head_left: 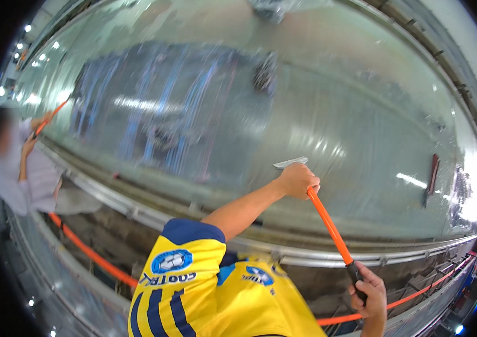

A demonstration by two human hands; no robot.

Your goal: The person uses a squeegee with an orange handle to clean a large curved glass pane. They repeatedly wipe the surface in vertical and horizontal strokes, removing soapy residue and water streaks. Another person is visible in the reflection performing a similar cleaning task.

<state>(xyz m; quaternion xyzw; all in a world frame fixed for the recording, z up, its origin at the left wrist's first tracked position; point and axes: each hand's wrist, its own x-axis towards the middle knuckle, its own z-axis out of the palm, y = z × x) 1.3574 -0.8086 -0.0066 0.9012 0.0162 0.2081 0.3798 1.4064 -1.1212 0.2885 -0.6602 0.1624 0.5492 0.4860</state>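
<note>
A long scraper with an orange handle (329, 223) slants across the front of a wet, glossy greenish table (328, 101). My left hand (299, 181) is closed around its upper end, just behind the pale flat blade (290, 163), which is over the table surface. The black grip at its lower end is in my right hand (369, 291), fingers wrapped round it. Left of the blade, a large translucent sheet (165, 106) with blue and pinkish streaks is spread on the table. Crumpled dark film (264, 73) bunches at its right end.
A co-worker (31, 157) at the far left holds another orange-handled tool (52, 117) over the sheet's left end. A dark red tool (432, 174) lies at the table's right. Clear crumpled film (275, 8) rests at the back. A metal rail (154, 216) borders the front edge.
</note>
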